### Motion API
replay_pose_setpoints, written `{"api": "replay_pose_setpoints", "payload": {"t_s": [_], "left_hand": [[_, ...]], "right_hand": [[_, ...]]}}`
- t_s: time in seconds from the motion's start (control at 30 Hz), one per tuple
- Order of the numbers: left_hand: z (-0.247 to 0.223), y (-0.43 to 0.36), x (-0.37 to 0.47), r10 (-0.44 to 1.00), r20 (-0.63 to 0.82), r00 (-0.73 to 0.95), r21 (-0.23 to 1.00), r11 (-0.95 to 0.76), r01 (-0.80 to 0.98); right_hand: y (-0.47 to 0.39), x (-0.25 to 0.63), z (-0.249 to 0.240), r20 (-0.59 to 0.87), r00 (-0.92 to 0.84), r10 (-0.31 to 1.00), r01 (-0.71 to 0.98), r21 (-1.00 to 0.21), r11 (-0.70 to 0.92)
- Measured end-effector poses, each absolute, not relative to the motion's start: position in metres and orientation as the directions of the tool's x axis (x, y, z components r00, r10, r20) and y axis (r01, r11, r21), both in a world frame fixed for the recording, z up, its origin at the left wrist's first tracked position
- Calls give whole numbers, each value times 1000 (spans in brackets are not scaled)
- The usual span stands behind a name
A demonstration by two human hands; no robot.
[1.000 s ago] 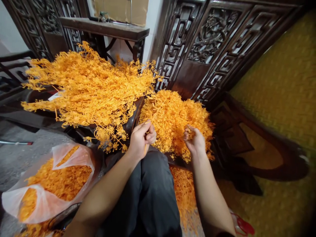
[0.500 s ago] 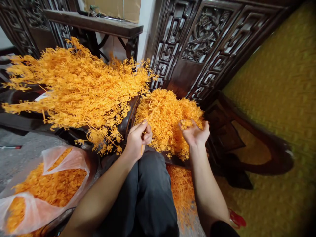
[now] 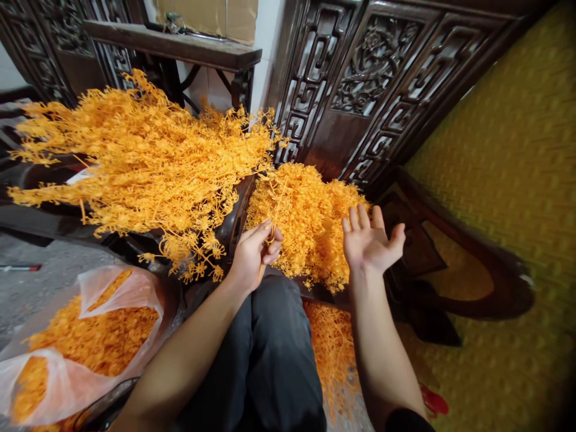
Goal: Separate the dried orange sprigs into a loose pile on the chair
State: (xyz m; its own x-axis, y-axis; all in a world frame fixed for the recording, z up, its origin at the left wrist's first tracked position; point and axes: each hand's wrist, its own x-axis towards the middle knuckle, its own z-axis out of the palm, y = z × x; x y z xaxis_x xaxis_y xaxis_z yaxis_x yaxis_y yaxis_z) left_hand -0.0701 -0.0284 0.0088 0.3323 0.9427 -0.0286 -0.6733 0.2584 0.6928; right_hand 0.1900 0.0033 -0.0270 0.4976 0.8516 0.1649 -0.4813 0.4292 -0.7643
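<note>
The left hand (image 3: 254, 257) is closed, thumb against curled fingers, on a thin, bright-orange stem (image 3: 261, 272) that looks like dyed plant or plastic. Its bare end pokes out below the fist toward 7 o'clock. Above the fist its line runs toward 1 o'clock, in front of a rounded, yellow-orange heap of fine, frizzy sprigs (image 3: 310, 210); where the stem ends among them cannot be told.

The right hand (image 3: 368, 243) is spread wide, palm up and bare, fingertips toward 11 o'clock and thumb toward 2 o'clock. From it, the stem lies at 9 o'clock, well apart, with its long axis standing roughly crosswise to that line. The left hand, gripping the stem, is plainly the nearer one to it.

The rounded heap sits between the two, at 1 o'clock from the left hand and 10 o'clock from the right; its right edge overlaps the right fingertips in view, though contact cannot be judged. A larger, spiky, yellow-orange pile of branching sprays (image 3: 153, 159) lies at 10 o'clock from the left hand.
</note>
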Motion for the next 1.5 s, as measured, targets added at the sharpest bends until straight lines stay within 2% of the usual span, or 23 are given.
{"api": "replay_pose_setpoints", "payload": {"t_s": [0.13,0.2,0.27,0.37,0.5,0.63,0.83,0.97,1.03,1.13,1.3,1.5], "left_hand": [[7,-30,-67,927,-35,374,745,274,-608],[6,-32,-65,896,-35,443,794,294,-531],[4,-33,-62,863,-27,504,844,290,-450],[1,-34,-58,843,-15,538,893,254,-372],[-3,-36,-58,829,-46,557,924,247,-291],[-4,-37,-62,853,-34,521,988,107,-112],[-3,-37,-64,837,94,539,993,-120,13],[1,-41,-65,825,206,526,944,-309,115],[4,-43,-65,826,238,511,926,-351,137],[6,-46,-63,845,223,487,943,-313,110],[5,-48,-63,876,213,433,976,-215,-44],[11,-52,-69,850,199,487,977,-137,-161]], "right_hand": [[-24,154,-11,263,374,889,-331,-858,392],[-42,132,-7,298,219,929,-127,-935,330],[-58,113,-6,297,110,948,101,-953,287],[-72,97,-8,312,150,938,271,-926,265],[-77,96,-13,278,227,933,199,-951,234],[-80,101,-11,232,233,945,151,-968,200],[-83,98,-4,245,197,949,176,-961,211],[-82,96,-3,287,159,945,181,-949,257],[-81,96,-3,298,157,942,182,-946,269],[-79,96,-4,279,205,938,111,-959,261],[-82,96,3,237,210,949,-45,-967,251],[-93,93,21,252,163,954,-65,-962,265]]}}
